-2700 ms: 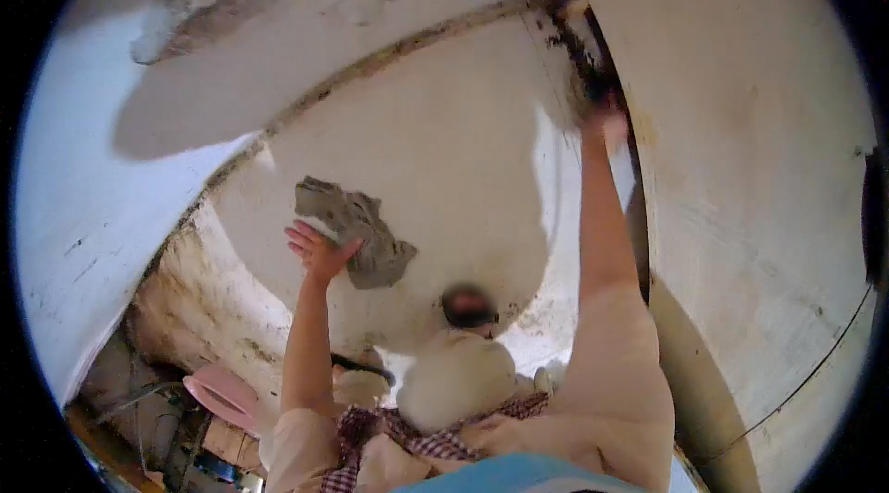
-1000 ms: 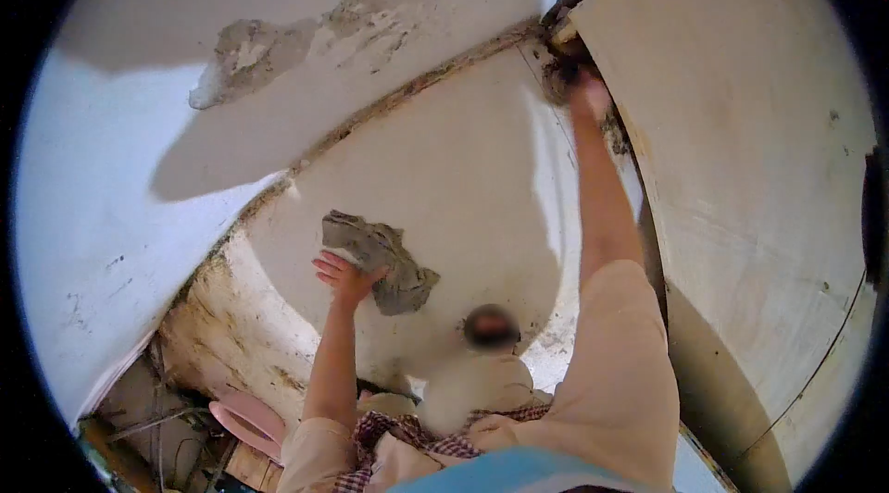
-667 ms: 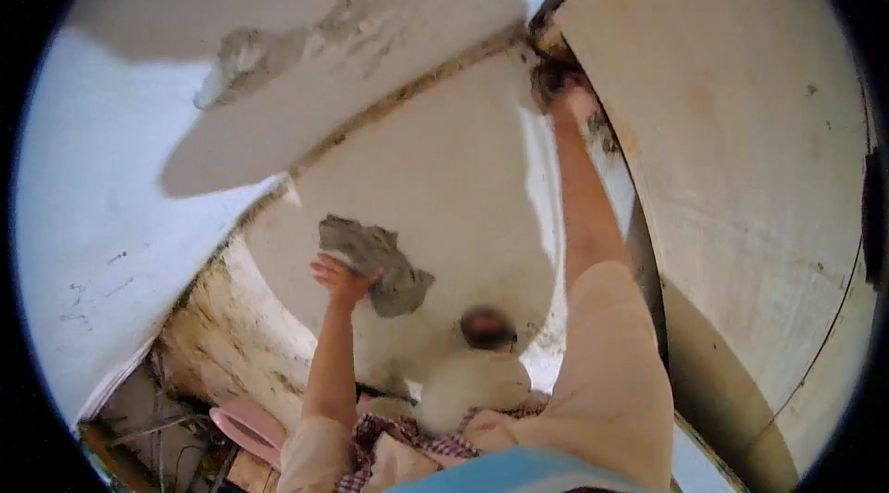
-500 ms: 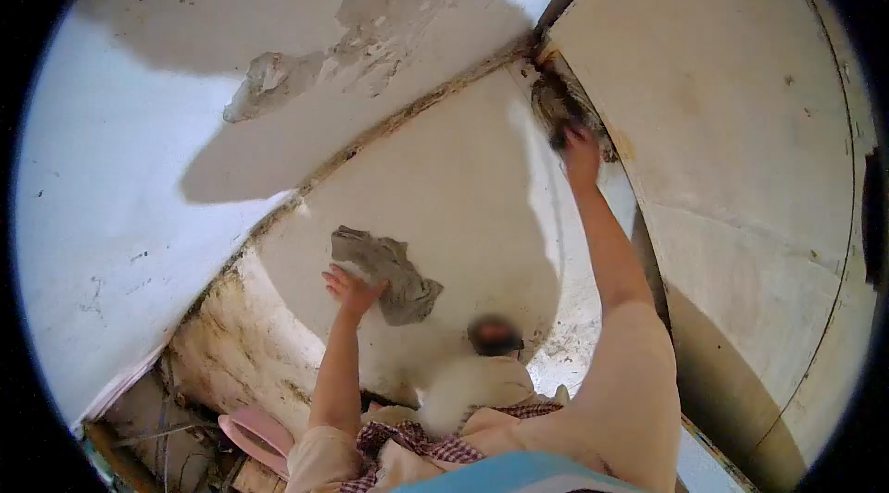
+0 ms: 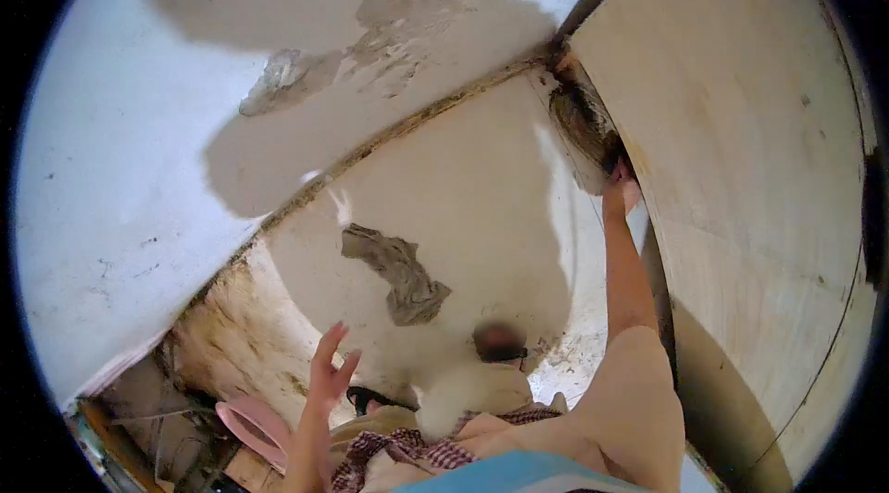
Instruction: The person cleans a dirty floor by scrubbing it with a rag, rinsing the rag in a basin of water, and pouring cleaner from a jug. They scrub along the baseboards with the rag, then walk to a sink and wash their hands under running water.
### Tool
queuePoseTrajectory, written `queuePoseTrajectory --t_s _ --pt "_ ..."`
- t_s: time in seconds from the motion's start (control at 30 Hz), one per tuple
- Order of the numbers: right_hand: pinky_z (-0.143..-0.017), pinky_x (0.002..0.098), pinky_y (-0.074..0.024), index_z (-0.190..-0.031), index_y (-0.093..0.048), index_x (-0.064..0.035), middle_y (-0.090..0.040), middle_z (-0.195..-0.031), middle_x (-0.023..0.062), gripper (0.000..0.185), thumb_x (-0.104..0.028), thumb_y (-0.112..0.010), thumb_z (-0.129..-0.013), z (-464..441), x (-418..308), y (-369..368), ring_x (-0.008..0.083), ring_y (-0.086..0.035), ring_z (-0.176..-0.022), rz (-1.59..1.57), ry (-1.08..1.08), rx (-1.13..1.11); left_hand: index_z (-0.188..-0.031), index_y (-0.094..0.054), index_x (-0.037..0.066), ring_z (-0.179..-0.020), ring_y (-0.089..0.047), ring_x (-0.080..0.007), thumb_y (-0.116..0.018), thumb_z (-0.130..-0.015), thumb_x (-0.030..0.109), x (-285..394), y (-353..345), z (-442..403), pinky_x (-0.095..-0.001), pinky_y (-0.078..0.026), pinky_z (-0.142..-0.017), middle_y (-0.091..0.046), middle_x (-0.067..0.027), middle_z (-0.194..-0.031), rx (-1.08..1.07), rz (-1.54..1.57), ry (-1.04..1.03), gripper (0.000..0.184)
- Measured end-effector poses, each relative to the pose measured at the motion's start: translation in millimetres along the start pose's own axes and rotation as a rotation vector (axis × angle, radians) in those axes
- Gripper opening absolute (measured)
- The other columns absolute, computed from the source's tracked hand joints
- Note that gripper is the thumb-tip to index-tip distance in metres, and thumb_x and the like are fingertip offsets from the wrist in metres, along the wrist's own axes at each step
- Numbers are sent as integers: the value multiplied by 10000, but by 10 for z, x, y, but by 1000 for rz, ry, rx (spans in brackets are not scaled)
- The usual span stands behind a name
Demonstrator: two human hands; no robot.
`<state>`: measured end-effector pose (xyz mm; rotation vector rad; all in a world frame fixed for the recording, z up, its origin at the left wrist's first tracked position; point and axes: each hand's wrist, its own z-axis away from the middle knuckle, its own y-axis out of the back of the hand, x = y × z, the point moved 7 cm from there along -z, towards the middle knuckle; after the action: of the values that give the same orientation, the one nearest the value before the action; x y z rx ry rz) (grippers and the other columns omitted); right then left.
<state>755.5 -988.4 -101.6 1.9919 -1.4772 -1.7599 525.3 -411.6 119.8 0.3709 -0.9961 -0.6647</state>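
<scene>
My left hand [image 5: 331,368] hovers above the pale floor with its fingers apart and nothing in them. A crumpled grey cloth [image 5: 396,273] lies flat beyond it, apart from the fingertips. At the far right my right hand [image 5: 622,189] is stretched out low along the edge of the pale panel [image 5: 732,141]. Its fingers are bent together against something dark; what they hold, if anything, I cannot make out. A dark, grimy patch [image 5: 583,123] with a curved smear runs from that hand toward the corner.
A stained white wall [image 5: 130,169] with peeling plaster rises on the left, with a dirty seam [image 5: 417,121] along its foot. Pink handles or straps [image 5: 255,428] and clutter lie at the lower left. A dark sandal [image 5: 375,399] shows below.
My left hand has drawn back from the grey cloth toward my body. My right hand has moved nearer along the panel's edge, away from the corner. The view has shifted slightly.
</scene>
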Motion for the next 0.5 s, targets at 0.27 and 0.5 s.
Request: queuePoseTrajectory --t_s 0.27,0.5 --pt "-686 374 -477 -872 -654 -86 -628 -811 163 320 -339 -462 -831 -235 -972 -857 295 -602 -743 491 276 -116 -1165 -467 48 -1039 -497 -171 -570 -810 77 -92 -357 316 -275 -425 -816 -523 -79 -1120 -71 410 389 371" --pt "-702 376 -480 -921 -637 -111 -598 -977 137 234 -283 -530 -803 -524 -920 -1233 277 -570 -896 858 -309 -605 -1121 -506 45 -973 -537 -165 -567 -814 74 -86 -521 324 -272 -451 -754 -564 -68 -1024 41 478 387 315"
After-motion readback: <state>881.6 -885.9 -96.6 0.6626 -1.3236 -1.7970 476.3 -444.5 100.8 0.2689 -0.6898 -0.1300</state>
